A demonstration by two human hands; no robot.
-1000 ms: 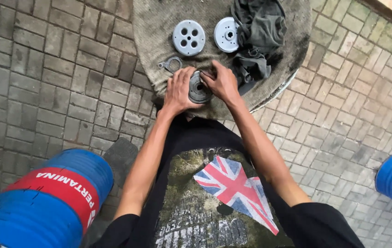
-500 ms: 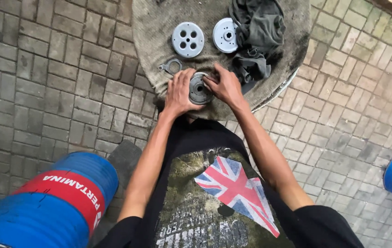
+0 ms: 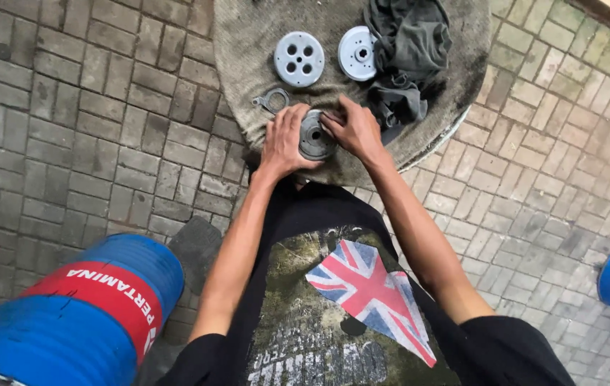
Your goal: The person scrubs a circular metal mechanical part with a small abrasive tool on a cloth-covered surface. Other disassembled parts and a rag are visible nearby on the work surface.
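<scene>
Little changed over the last second: left hand (image 3: 283,143) and right hand (image 3: 353,130) still clasped around the hub (image 3: 314,136), grip closed from 9 and 3 o'clock, so work apparently stays on the same seated part. Hub at the table's (image 3: 248,43) near edge, lying flat, bore axis pointing up; round, no long axis across. Farther off, ring clip (image 3: 272,100) at 10 o'clock, holed disc (image 3: 299,58), second disc (image 3: 357,53), rag (image 3: 408,57) at 1 o'clock.

The person wears a black short-sleeved shirt (image 3: 319,336) with a worn, greyish-green print across the front. A red, white and blue flag (image 3: 369,289) patch, shaped like a slanted pennant, sits over it. Both forearms are bare to the sleeves, and the left hand (image 3: 283,143) and right hand (image 3: 358,132) carry no gloves, rings or watch.
</scene>
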